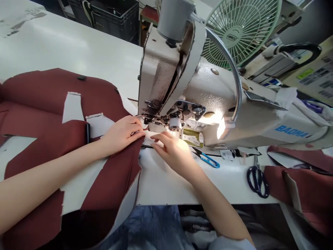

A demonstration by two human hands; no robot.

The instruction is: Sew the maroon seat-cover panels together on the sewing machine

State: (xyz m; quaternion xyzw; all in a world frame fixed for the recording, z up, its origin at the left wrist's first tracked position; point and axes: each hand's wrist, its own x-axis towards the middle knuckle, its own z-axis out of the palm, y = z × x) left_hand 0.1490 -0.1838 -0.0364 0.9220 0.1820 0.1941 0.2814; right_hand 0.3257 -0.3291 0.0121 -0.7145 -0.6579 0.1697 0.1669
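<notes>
A large maroon fabric panel (52, 86) with pale backing lies on the left of the table and drapes over the front edge. My left hand (122, 133) is closed on its right edge, beside the presser foot of the sewing machine (166, 80). Just right of that edge is my right hand (174, 152), with thumb and forefinger apart near the machine's bed and nothing visible between them. The lamp lights its knuckles. White strips (73, 107) and a black clip-like piece (87, 133) show on the fabric. The needle area is partly hidden by my fingers.
Blue thread snips (209, 159) and dark-handled scissors (257, 182) lie right of my right hand. A small green tray (192, 138) sits under the machine arm. More maroon pieces (309, 187) are at far right. Behind stand a green fan (234, 34) and a dark crate (114, 22).
</notes>
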